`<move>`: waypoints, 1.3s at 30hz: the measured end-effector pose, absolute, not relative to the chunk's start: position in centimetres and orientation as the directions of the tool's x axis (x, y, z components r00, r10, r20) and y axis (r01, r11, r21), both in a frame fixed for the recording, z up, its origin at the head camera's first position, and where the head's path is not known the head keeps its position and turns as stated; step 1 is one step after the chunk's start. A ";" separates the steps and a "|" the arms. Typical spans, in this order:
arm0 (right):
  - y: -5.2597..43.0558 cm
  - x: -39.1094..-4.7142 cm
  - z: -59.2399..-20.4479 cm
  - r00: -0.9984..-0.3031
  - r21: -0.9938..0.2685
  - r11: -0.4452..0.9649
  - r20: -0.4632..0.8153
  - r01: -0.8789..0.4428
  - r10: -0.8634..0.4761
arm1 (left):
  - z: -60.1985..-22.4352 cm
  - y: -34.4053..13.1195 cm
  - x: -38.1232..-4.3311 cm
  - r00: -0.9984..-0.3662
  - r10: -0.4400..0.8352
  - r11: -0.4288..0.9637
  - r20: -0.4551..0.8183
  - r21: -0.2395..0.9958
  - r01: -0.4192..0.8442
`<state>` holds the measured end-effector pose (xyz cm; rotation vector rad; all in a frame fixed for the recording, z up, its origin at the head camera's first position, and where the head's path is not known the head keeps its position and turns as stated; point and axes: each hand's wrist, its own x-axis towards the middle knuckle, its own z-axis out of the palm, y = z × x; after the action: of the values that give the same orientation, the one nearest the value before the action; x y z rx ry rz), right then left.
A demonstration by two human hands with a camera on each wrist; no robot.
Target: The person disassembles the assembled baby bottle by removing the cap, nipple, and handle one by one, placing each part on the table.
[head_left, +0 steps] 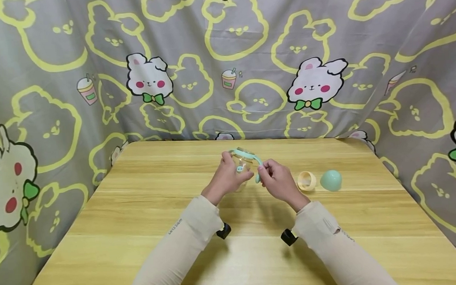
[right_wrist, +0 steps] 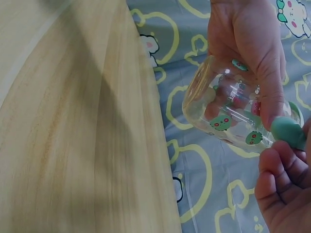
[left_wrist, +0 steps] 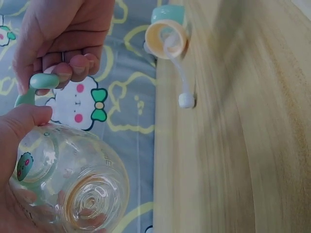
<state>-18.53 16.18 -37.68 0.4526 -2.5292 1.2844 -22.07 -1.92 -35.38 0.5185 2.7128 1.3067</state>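
My left hand [head_left: 228,175] grips a clear baby bottle [left_wrist: 97,165] with small green character prints, its thumb lying along one side. The bottle is held off the wooden table, its round base facing the left wrist camera. Around its neck sits a mint-green handle ring [head_left: 245,153]. My right hand [head_left: 276,179] pinches one curved handle [left_wrist: 43,81] of that ring between thumb and fingers. In the right wrist view, the left thumb lies close to the green handle end [right_wrist: 287,132]. Part of the ring is hidden by the hands.
Right of my hands, on the wooden table [head_left: 137,202], lie a cream screw collar [head_left: 312,180] and a mint-green domed cap [head_left: 331,180]. From the collar runs a clear straw [left_wrist: 179,70] with a white weighted end [left_wrist: 186,100]. A patterned curtain [head_left: 189,39] surrounds the table.
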 end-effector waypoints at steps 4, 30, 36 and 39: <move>16.2 -18.6 -37.7 -0.911 -0.731 0.555 0.386 -0.396 -0.142 | -35.2 -1.8 -22.0 -0.935 0.344 0.572 0.081 0.772 0.277; 16.8 -18.6 -37.5 -0.905 -0.702 0.597 0.412 -0.388 -0.104 | -35.5 -1.8 -22.1 -0.916 0.398 0.517 0.048 0.813 0.267; 16.7 -18.7 -37.5 -0.900 -0.694 0.609 0.429 -0.383 -0.077 | -35.4 -1.6 -22.0 -0.925 0.371 0.515 0.082 0.811 0.278; 16.6 -18.8 -37.7 -0.890 -0.686 0.615 0.452 -0.390 -0.060 | -35.5 -1.5 -21.8 -0.932 0.349 0.519 0.097 0.808 0.278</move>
<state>-18.81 16.59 -37.71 0.3592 -2.4561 1.1752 -21.82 -1.51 -35.46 0.5524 2.6702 1.3985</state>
